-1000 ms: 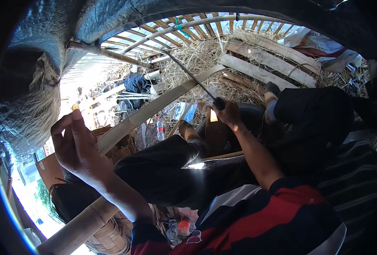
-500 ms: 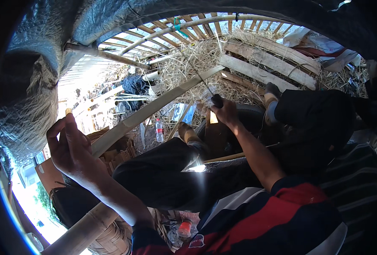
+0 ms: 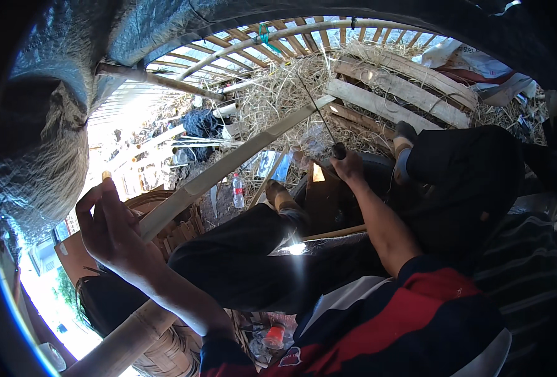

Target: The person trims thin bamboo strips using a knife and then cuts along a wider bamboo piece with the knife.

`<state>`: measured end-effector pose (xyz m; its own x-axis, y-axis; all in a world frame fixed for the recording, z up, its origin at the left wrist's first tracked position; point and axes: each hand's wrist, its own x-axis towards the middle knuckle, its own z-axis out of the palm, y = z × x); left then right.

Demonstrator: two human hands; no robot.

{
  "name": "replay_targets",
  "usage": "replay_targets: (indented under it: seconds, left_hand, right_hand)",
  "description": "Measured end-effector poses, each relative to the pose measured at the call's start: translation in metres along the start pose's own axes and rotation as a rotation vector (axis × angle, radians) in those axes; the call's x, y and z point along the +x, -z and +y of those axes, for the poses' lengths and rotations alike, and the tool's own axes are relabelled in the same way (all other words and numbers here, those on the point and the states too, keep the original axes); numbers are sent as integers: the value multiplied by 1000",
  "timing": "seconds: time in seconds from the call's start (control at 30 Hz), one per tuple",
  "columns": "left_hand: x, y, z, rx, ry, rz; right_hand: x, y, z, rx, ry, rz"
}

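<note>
While my left hand (image 3: 112, 229) curls around the long bamboo pole (image 3: 228, 166), my right hand (image 3: 349, 168) is clenched on a dark-handled blade (image 3: 323, 122).

From my left fingers (image 3: 90, 207) the pole runs up and away toward the straw (image 3: 284, 94) and the wooden pallet (image 3: 391, 94); its other end drops below my wrist. Above my right fingers the thin blade rises, crossing the pole's far end. A plastic bottle (image 3: 238, 191) stands between both hands.

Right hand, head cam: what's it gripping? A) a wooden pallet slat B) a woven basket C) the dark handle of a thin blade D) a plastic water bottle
C: the right hand is closed around the dark handle of a thin blade that rises past the long bamboo pole, while the left hand holds that pole lower down.
</note>
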<state>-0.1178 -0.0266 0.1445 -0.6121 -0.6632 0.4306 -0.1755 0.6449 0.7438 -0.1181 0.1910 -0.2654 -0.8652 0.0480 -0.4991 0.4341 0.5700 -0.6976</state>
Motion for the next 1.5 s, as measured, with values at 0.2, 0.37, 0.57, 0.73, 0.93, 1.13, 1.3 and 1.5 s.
replay_targets:
  seconds: [0.2, 0.37, 0.57, 0.73, 0.93, 1.13, 1.3, 1.5]
  left_hand:
    - [7, 0, -5, 60, -11, 44]
    - [6, 4, -6, 48, -56, 33]
    - [-8, 0, 7, -2, -4, 9]
    - [-6, 2, 5, 43, -8, 26]
    - [1, 2, -2, 17, -35, 40]
    - [7, 2, -4, 35, -20, 34]
    - [2, -2, -3, 1, -24, 79]
    - [11, 1, -8, 31, 5, 39]
  right_hand:
    - [-24, 2, -60, 189, 262, -48]
    - [-35, -7, -95, 344, 478, -104]
    - [10, -13, 14, 127, 13, 21]
    - [9, -11, 1, 81, -17, 3]
    - [-14, -12, -65, 240, 345, 36]
    - [7, -17, -6, 178, 145, -10]
    - [26, -4, 39, 51, -157, -41]
    - [9, -18, 0, 93, 84, 25]
